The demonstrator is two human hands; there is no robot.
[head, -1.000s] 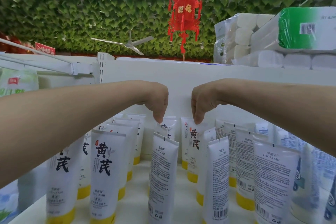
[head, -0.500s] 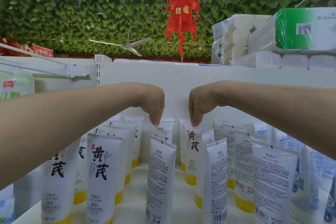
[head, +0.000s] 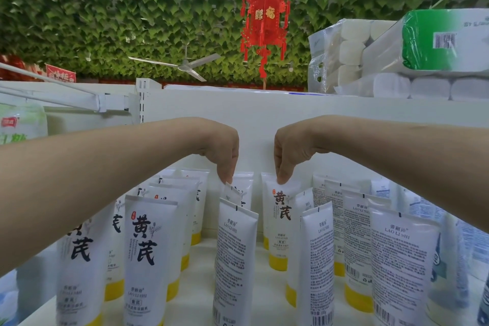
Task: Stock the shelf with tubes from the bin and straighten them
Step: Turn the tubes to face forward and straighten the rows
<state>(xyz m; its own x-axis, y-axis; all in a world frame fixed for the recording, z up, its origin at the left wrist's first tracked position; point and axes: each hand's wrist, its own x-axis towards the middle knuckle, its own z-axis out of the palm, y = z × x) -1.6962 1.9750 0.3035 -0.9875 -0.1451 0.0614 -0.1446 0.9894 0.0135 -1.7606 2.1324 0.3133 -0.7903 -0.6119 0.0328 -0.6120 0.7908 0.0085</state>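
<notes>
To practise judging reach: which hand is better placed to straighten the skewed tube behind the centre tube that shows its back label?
Left. The left hand pinches the top edge of that skewed tube; the right hand is occupied, pinching the neighbouring front-facing tube.

Both bare forearms reach in, wrists arched above the grips. The left hand [head: 225, 156] pinches the tilted tube [head: 234, 192] by its top, and the right hand [head: 289, 156] pinches the upright tube [head: 280, 219] likewise.
</notes>
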